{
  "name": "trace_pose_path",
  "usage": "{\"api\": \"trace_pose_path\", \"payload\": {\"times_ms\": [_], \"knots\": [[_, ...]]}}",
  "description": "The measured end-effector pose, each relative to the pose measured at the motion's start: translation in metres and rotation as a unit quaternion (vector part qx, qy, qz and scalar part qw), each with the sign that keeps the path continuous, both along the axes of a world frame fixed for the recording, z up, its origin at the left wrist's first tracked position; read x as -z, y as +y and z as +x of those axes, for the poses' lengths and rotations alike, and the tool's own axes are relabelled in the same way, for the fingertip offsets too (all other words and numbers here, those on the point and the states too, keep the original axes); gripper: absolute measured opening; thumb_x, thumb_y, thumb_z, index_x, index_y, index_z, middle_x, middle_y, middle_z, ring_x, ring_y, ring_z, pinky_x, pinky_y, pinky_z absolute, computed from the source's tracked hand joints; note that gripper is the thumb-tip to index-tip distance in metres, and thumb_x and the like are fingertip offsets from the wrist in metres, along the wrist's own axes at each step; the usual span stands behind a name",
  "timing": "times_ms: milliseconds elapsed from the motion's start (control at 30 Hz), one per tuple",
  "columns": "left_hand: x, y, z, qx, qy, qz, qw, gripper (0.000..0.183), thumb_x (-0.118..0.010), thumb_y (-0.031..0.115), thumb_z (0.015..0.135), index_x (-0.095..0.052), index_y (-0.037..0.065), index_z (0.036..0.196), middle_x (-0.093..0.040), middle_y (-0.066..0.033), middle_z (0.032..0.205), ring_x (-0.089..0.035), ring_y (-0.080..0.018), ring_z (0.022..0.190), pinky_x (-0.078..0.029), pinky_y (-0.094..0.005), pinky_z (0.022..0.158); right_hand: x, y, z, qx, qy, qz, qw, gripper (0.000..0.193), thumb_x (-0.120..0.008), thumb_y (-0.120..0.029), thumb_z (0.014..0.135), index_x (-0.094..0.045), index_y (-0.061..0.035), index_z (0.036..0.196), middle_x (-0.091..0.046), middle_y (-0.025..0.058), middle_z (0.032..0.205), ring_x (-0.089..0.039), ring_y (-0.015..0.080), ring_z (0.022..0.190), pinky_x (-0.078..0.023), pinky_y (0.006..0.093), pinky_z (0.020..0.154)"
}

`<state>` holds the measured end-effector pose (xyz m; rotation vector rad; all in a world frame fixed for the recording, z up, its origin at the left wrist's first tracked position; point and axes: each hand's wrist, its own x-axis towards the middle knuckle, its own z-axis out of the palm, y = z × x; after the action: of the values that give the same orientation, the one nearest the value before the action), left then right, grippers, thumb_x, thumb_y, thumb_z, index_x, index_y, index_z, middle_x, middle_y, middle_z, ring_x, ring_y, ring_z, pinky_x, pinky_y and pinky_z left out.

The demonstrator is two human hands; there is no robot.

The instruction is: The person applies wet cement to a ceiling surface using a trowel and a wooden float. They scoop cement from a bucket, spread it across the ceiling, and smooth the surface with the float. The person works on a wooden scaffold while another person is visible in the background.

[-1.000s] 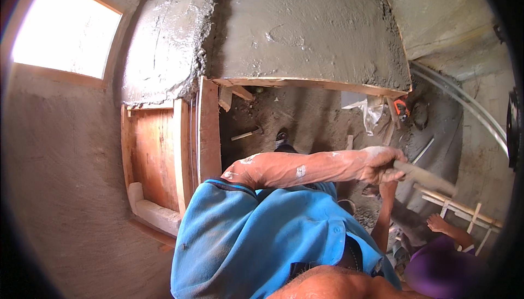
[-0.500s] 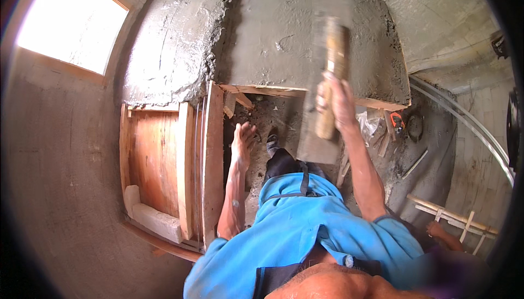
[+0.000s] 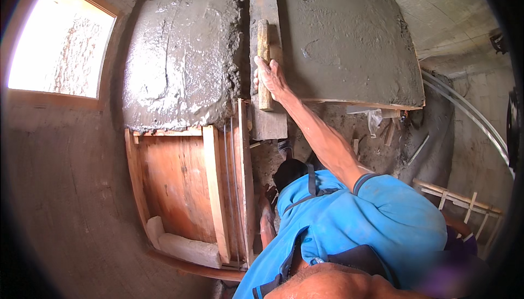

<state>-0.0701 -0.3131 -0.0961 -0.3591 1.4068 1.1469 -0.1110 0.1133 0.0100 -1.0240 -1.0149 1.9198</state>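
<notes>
While right grip [image 3: 270, 75] clasps scuffed wooden handle [image 3: 263, 41], long flat float [image 3: 270, 129] looks grey, smeared; left grip [image 3: 268, 194]: cannot tell.

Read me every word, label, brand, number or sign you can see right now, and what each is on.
None can be read: the float in the right hand, the shirt and the concrete show no legible text. The purple patch, lower right, is too blurred to tell.

Wood-edged platform [image 3: 360, 103] under wet grey concrete [image 3: 355, 42]
</notes>
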Motion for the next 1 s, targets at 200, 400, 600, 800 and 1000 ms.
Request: {"api": "trace_pose_path", "payload": {"times_ms": [200, 400, 600, 800, 1000], "knots": [[0.007, 0.003, -0.026, 0.019, -0.011, -0.009, 1.000, 0.084, -0.043, 0.064, 0.101, -0.032, 0.003, 0.157, -0.039, -0.0188, 0.159, -0.033, -0.0304, 0.150, -0.024, -0.0467, 0.122, 0.011, 0.012, -0.014, -0.016, -0.018, -0.019, 1.000, 0.043, -0.072, -0.046, 0.093, -0.048, -0.0107, 0.095, -0.058, 0.0038, 0.074, -0.059, 0.0134, 0.057, -0.053, 0.0314, 0.048], [0.011, 0.012, -0.035, 0.037, -0.014, -0.007, 0.999, 0.084, -0.043, 0.064, 0.101, -0.032, 0.003, 0.157, -0.039, -0.0187, 0.159, -0.032, -0.0300, 0.150, -0.023, -0.0465, 0.122, 0.013, 0.013, -0.028, -0.010, -0.001, -0.037, 0.999, 0.044, -0.073, -0.048, 0.093, -0.047, -0.0121, 0.096, -0.058, 0.0028, 0.075, -0.060, 0.0126, 0.057, -0.053, 0.0305, 0.049], [0.007, 0.014, -0.036, 0.044, -0.017, -0.009, 0.999, 0.084, -0.043, 0.064, 0.101, -0.031, 0.003, 0.157, -0.038, -0.0185, 0.160, -0.031, -0.0297, 0.151, -0.023, -0.0464, 0.123, 0.020, 0.020, -0.027, 0.003, -0.022, -0.033, 0.999, 0.046, -0.073, -0.051, 0.092, -0.048, -0.0117, 0.093, -0.057, 0.0021, 0.072, -0.060, 0.0126, 0.055, -0.053, 0.0309, 0.047], [0.007, 0.021, -0.034, 0.041, -0.014, -0.011, 0.999, 0.084, -0.043, 0.064, 0.101, -0.030, 0.003, 0.158, -0.038, -0.0184, 0.160, -0.031, -0.0293, 0.151, -0.023, -0.0462, 0.123, 0.021, 0.035, 0.002, 0.025, -0.022, -0.031, 0.999, 0.042, -0.072, -0.047, 0.094, -0.050, -0.0102, 0.097, -0.057, 0.0030, 0.074, -0.058, 0.0118, 0.056, -0.052, 0.0294, 0.048], [0.012, 0.037, -0.029, 0.050, -0.011, -0.002, 0.999, 0.084, -0.043, 0.064, 0.101, -0.030, 0.003, 0.158, -0.038, -0.0182, 0.160, -0.030, -0.0290, 0.151, -0.022, -0.0460, 0.123, 0.012, 0.053, 0.053, 0.045, -0.060, -0.040, 0.996, 0.044, -0.073, -0.045, 0.093, -0.048, -0.0105, 0.101, -0.057, 0.0034, 0.076, -0.058, 0.0116, 0.057, -0.052, 0.0288, 0.048]]}}
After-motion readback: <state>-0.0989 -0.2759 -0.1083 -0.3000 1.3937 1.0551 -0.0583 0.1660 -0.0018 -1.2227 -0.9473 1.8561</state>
